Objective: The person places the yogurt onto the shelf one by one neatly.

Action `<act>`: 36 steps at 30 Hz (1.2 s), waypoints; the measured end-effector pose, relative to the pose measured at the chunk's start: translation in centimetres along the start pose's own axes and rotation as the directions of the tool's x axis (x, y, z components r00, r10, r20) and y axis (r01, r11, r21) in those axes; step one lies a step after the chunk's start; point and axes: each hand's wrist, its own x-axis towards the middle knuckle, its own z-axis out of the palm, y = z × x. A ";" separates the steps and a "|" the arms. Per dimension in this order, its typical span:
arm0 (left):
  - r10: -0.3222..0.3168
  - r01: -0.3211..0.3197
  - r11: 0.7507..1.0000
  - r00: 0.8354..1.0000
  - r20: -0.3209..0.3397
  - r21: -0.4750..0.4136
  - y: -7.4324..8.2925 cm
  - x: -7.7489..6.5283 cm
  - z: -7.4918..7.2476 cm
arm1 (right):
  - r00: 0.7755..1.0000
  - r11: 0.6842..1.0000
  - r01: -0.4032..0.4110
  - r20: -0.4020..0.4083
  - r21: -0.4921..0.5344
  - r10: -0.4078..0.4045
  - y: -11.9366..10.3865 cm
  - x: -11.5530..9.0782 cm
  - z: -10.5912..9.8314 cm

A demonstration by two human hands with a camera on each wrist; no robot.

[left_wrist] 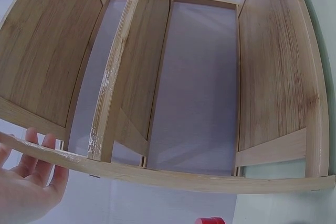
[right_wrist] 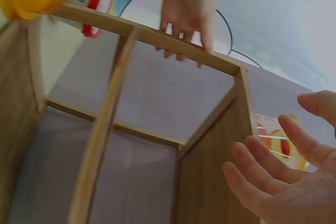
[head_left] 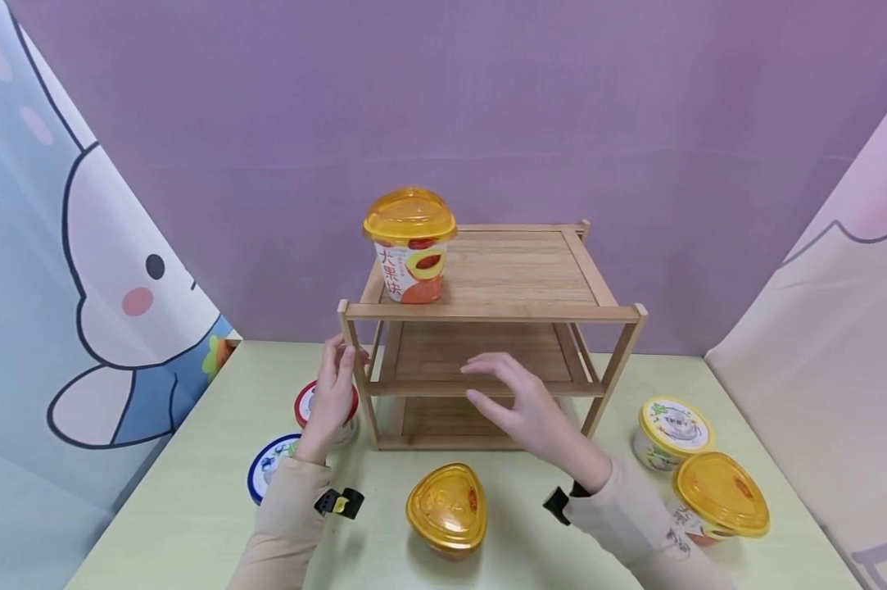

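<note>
Left hand (head_left: 332,392): while curled round the left front post of the wooden rack (head_left: 509,266), grips it just left of the frame's centre.
Right hand (head_left: 520,406): hovers before the rack near the frame's centre, fingers parted and loosely bent, grasping nothing.
Rack: stands upright on the desk (head_left: 192,500) at mid-frame, with three tiers.
Top tier: bears a tall cup (head_left: 412,246) with a translucent amber lid, at the left.
Lower middle of the frame: on the desk, a second amber-lidded cup (head_left: 448,510), between the forearms.
Lower left: a red-lidded tub (head_left: 305,403), partly covered by the left hand; below it, a blue-lidded tub (head_left: 268,465), partly covered by the sleeve.
Lower right: a yellow-rimmed tub (head_left: 675,428); just beside it, a third amber-lidded cup (head_left: 723,496).
Backdrop: purple cloth (head_left: 487,106) across the top.
</note>
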 end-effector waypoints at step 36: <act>0.004 -0.004 1.000 1.000 -0.012 0.013 3.2 -0.5 0.3 | 0.940 0.977 -0.200 0.268 -0.073 0.212 2.5 -7.7 5.1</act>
